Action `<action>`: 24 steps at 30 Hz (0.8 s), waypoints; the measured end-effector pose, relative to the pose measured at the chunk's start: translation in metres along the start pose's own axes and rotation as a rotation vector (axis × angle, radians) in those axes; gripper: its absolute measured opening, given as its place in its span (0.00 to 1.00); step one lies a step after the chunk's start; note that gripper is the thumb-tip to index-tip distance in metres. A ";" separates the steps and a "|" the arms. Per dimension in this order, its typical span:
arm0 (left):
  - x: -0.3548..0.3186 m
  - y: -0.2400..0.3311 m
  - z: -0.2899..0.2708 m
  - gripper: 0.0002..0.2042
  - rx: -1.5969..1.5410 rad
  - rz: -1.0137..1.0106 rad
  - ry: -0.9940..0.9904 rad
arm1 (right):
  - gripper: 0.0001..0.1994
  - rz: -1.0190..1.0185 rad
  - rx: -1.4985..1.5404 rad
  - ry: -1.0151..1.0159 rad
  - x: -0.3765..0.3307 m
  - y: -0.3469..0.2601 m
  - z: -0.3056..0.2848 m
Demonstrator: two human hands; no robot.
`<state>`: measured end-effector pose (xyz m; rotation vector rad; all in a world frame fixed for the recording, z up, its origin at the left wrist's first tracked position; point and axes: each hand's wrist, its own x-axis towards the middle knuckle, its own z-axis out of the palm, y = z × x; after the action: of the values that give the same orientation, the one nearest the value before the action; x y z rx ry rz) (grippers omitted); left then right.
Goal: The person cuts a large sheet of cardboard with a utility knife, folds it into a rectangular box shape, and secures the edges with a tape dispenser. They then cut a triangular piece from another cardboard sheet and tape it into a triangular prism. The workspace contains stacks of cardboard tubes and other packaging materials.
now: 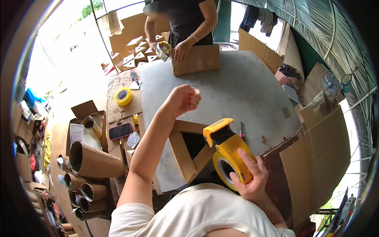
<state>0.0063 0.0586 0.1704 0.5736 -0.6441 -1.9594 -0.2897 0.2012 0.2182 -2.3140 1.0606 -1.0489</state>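
Observation:
My right hand [254, 177] grips a yellow tape dispenser [233, 148] loaded with a roll of yellow tape, held up near my body. My left hand [182, 101] is raised over the table with its fingers curled into a fist; whether anything is inside cannot be seen. Below my left forearm lies a triangular cardboard frame [182, 156] with a dark opening, partly covered by the arm and close to the dispenser. A small knife [242, 132] with a red and black handle rests on the grey tabletop [252, 94], right of the dispenser.
Across the table a co-worker holds a cardboard box [197, 61] and another tape dispenser [162, 50]. At left are a yellow tape roll [123, 96], a phone [120, 131] and several cardboard tubes [94, 160]. Large cardboard sheets [316, 158] stand at the right edge.

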 end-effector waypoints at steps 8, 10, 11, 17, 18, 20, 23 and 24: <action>0.007 -0.010 0.000 0.16 1.511 -0.360 0.224 | 0.32 0.042 -0.096 -0.058 -0.007 -0.004 0.008; 0.012 -0.016 -0.003 0.18 1.631 -0.537 0.073 | 0.33 0.057 -0.136 -0.084 -0.007 -0.005 0.008; 0.012 -0.017 -0.002 0.19 1.666 -0.592 0.024 | 0.33 0.055 -0.170 -0.094 -0.009 -0.006 0.009; 0.033 -0.031 -0.035 0.22 1.756 -0.826 0.034 | 0.36 0.151 -0.211 -0.115 -0.018 -0.014 0.014; 0.033 -0.031 -0.034 0.23 1.797 -0.830 0.033 | 0.35 0.146 -0.225 -0.091 -0.019 -0.013 0.016; 0.034 -0.032 -0.031 0.25 1.898 -0.849 0.037 | 0.35 0.134 -0.244 -0.041 -0.023 -0.012 0.022; 0.040 -0.027 -0.022 0.29 2.102 -0.910 0.050 | 0.32 0.136 -0.227 0.013 -0.024 0.001 0.029; 0.041 -0.024 -0.017 0.30 2.168 -0.931 0.052 | 0.32 0.136 -0.200 0.027 -0.023 0.006 0.029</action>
<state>-0.0161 0.0280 0.1373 2.4061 -2.7126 -0.9949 -0.2797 0.2161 0.1852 -2.3459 1.3691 -0.9630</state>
